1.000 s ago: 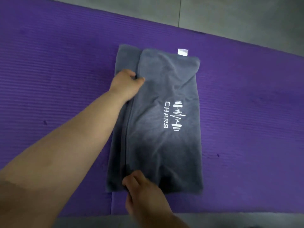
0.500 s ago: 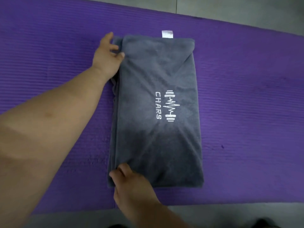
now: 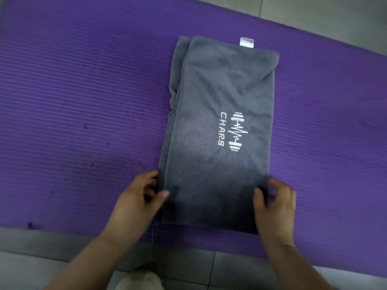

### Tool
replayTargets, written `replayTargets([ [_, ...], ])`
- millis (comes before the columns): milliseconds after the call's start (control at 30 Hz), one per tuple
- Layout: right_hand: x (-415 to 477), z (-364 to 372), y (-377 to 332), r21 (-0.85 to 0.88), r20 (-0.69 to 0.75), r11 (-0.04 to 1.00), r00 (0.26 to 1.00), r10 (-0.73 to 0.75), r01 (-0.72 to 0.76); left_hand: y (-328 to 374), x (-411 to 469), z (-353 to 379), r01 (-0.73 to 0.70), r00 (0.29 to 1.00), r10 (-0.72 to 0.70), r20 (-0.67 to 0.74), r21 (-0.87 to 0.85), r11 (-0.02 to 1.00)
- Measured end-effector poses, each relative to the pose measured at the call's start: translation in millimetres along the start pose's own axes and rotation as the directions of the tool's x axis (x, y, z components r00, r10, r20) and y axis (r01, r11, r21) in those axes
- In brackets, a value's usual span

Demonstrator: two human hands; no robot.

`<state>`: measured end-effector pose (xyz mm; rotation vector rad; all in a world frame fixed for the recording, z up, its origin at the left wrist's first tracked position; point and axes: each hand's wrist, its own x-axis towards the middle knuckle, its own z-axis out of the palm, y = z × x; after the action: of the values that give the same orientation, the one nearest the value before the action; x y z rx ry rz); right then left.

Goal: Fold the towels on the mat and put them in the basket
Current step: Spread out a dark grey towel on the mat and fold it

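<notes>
1. A purple mat (image 3: 83, 101) runs from 9 o'clock to 3 o'clock across a grey floor (image 3: 324, 17).
2. A folded grey towel (image 3: 219, 91) lies flat on the mat, right of centre, its length pointing to 12 o'clock.
3. The left hand (image 3: 138, 204) pinches the towel's edge at 7 o'clock, thumb on top.
4. The right hand (image 3: 276, 208) pinches the opposite edge at 5 o'clock.
5. A white logo (image 3: 232, 130) sits mid-towel.
6. A white tag (image 3: 247, 42) juts out at 12 o'clock.

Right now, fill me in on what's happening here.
A person is folding a grey towel on the purple mat. The left hand and right hand each pinch a near corner. The towel lies folded lengthwise, logo up, white tag at the far edge.
</notes>
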<state>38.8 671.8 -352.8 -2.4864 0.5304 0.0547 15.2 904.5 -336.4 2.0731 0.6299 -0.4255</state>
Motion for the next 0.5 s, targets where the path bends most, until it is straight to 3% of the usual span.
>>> replayTargets([
  [67,-2,-2,0,0.025,0.050,0.985,0.984,0.171,-0.172,6,-4,13,0.038,0.998,-0.039,0.038,0.031,0.999],
  [133,-3,-3,0,0.017,0.192,0.959,0.942,0.275,-0.283,12,1,17,0.111,0.993,-0.112,0.034,0.032,0.993],
  [267,5,-10,-3,-0.117,0.394,0.955,0.870,0.296,-0.272,10,6,-2,0.132,0.987,-0.144,0.072,0.153,0.979],
  [300,9,-14,-2,-0.145,0.526,0.957,0.799,0.290,-0.252,5,4,-10,0.116,0.989,-0.129,0.071,0.171,0.978],
  [367,15,-25,-6,-0.260,0.781,0.942,0.528,0.333,-0.210,-5,-1,-28,0.111,0.982,-0.145,0.124,0.244,0.963],
  [400,16,-30,-8,-0.334,0.840,0.932,0.404,0.362,-0.139,-10,-3,-34,0.107,0.975,-0.154,0.157,0.275,0.955],
  [433,18,-34,-7,-0.382,0.860,0.922,0.343,0.377,-0.056,-14,-5,-37,0.123,0.968,-0.181,0.172,0.301,0.946],
  [467,23,-35,-6,-0.389,0.859,0.921,0.354,0.369,-0.015,-19,-6,-38,0.154,0.964,-0.212,0.159,0.314,0.937],
  [500,30,-34,-5,-0.349,0.835,0.936,0.438,0.332,-0.044,-23,-7,-37,0.188,0.963,-0.238,0.123,0.321,0.928],
])
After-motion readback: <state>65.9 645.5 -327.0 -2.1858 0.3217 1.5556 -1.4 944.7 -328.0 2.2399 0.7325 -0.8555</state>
